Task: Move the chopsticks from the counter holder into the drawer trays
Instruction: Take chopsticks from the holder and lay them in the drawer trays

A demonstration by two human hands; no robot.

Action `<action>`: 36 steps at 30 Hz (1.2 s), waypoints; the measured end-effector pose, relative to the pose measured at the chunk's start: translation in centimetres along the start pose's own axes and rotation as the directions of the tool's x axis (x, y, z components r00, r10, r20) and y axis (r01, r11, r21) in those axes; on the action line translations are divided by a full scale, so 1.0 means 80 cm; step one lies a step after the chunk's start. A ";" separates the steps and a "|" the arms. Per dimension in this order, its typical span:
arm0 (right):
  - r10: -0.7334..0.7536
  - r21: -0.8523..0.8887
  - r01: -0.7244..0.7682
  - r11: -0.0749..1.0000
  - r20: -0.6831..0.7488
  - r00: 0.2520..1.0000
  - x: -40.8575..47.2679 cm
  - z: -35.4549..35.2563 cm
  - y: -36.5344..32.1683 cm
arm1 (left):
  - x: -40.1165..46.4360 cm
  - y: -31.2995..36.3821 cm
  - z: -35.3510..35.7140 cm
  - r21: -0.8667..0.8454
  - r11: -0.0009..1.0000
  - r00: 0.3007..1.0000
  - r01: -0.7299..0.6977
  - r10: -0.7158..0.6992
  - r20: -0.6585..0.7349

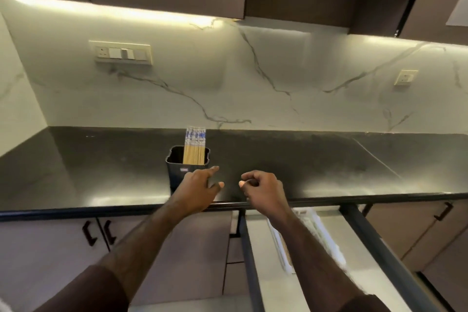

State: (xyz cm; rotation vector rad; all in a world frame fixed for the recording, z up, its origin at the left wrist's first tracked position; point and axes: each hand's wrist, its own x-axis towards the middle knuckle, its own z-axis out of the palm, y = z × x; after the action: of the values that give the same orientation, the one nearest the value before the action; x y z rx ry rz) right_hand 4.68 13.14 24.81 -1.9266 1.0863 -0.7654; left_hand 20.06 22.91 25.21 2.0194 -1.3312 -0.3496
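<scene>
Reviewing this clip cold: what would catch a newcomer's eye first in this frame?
Probably the bundle of chopsticks standing upright in the black holder on the dark counter, bright against it. Next, the two bare hands just in front: the left hand open beside the holder, the right hand loosely curled, holding nothing visible. Below the counter edge, an open drawer shows a white tray, partly hidden by the right forearm.

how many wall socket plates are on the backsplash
2. A wide socket and switch plate sits on the left, above and left of the chopstick holder. A small single socket is far right. More may lie outside the frame.
</scene>
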 end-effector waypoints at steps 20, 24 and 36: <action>0.027 0.007 -0.028 1.000 0.124 0.992 0.150 0.183 -0.074 | 0.154 -0.148 -0.089 -0.067 0.998 1.000 -0.020 0.020 -0.002; 0.027 0.017 -0.030 0.999 0.160 0.987 0.208 0.216 -0.062 | 0.209 -0.175 -0.079 -0.111 0.994 0.999 0.008 -0.012 -0.037; 0.064 -0.067 -0.048 0.997 0.262 0.963 0.314 0.268 -0.035 | 0.352 -0.224 -0.045 -0.171 0.963 0.973 0.208 -0.222 -0.065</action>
State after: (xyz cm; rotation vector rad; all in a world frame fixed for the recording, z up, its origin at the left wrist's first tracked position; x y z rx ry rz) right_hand 34.15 -0.96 19.25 -1.9731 1.0031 -0.4328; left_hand 47.06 3.65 19.81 2.0205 -1.0002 -0.4527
